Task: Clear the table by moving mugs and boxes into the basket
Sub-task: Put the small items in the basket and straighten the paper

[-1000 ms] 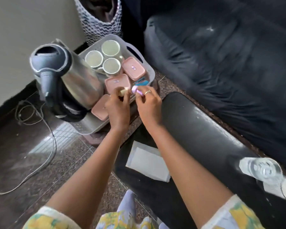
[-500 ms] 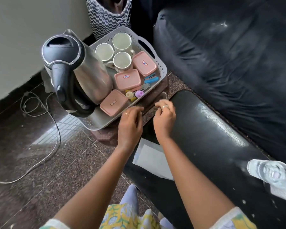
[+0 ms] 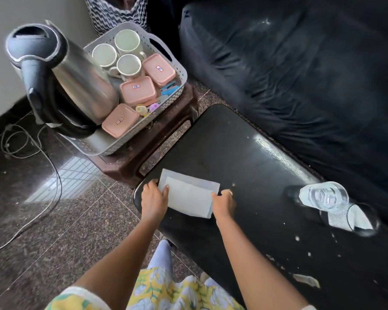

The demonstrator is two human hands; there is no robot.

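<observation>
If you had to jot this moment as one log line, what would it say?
left hand and right hand: on the white paper's ends | basket: three mugs, three pink boxes | table: glass remains

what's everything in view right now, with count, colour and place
mugs: 3, white, far end of basket
boxes: 3, pink lids, in basket
basket: 1, grey, on brown stool
kettle: 1, steel and black, in basket
paper: 1, white, on black table
table: 1, black, beside dark sofa
glasses: 2, clear, right of table
left hand: on the paper's left edge
right hand: on its right edge
</observation>
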